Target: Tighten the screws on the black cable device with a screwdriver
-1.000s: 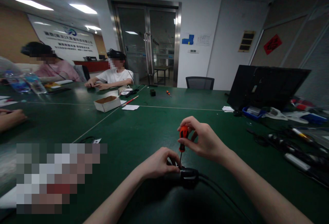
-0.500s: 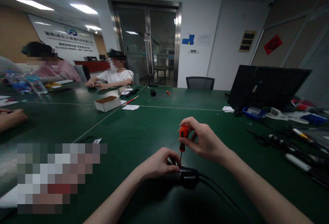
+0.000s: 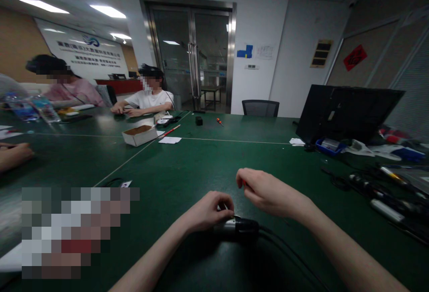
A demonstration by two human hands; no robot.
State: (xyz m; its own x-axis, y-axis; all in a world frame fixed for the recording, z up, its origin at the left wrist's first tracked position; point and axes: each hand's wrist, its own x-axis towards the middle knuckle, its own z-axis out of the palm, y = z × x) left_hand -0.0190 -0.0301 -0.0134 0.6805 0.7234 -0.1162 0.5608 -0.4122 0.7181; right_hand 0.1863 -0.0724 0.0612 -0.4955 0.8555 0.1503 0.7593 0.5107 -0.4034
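A small black device (image 3: 241, 230) with a cable trailing to the right lies on the green table (image 3: 187, 167) in front of me. My left hand (image 3: 209, 210) is curled on the device's left end and pinches something small at its top. My right hand (image 3: 264, 192) hovers just right of it, lowered, with the fingers closed around the orange-handled screwdriver (image 3: 244, 183). Only a sliver of orange shows between those fingers; the shaft is hidden.
A cardboard box (image 3: 140, 134), papers and a red pen lie mid-table. A black monitor (image 3: 345, 111) and a tangle of cables and tools (image 3: 385, 189) fill the right side. Two people sit at the far left; another person's hand (image 3: 13, 154) rests at the left edge.
My right hand has dropped from upright above the device and tipped the screwdriver down into the palm, lifting its tip off the device. The left hand stays on the device.
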